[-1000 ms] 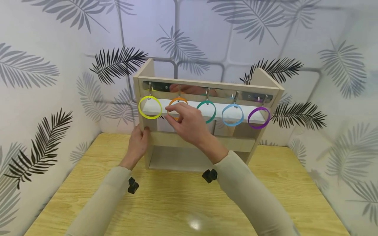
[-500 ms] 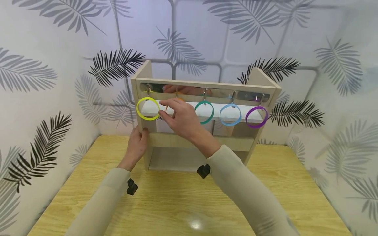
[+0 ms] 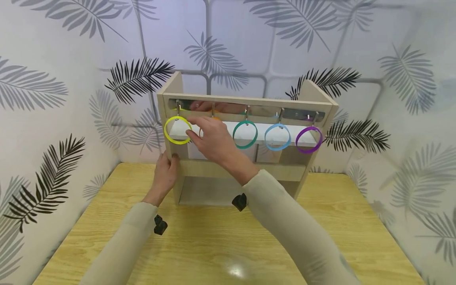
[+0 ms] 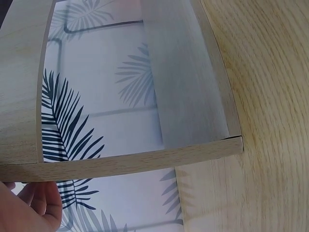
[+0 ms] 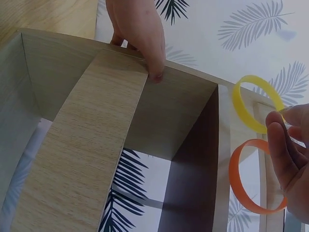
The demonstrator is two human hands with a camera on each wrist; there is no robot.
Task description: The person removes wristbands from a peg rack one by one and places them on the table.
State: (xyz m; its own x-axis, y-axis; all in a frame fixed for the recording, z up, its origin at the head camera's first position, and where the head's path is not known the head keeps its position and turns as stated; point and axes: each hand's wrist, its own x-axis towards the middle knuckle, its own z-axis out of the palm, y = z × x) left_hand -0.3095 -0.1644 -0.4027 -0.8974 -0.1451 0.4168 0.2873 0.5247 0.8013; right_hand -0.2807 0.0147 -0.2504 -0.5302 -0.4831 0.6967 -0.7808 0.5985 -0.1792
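A wooden rack (image 3: 242, 170) stands on the table with a metal hook strip (image 3: 228, 107) along its upper front. Silicone wristbands hang from the hooks: yellow (image 3: 166, 132), orange (image 5: 236, 181), teal (image 3: 255, 134), light blue (image 3: 288, 136) and purple (image 3: 320, 138). My left hand (image 3: 165, 172) grips the rack's left side panel (image 4: 145, 163), thumb at the front inner side. My right hand (image 3: 217, 138) is at the yellow wristband's right edge, thumb and index finger spread in a C around it; whether they touch it is unclear. That hand covers most of the orange wristband in the head view.
The yellow wood-grain table (image 3: 213, 245) extends in front of the rack and to both sides. A leaf-patterned covering (image 3: 242, 47) rises behind and at the sides. A white shelf (image 3: 263, 130) sits behind the hanging wristbands. Small black wrist cameras (image 3: 160, 225) sit below the sleeves.
My right hand has moved left from in front of the orange wristband to the yellow one's right edge. The left hand keeps its hold. The wristbands still hang on their hooks.
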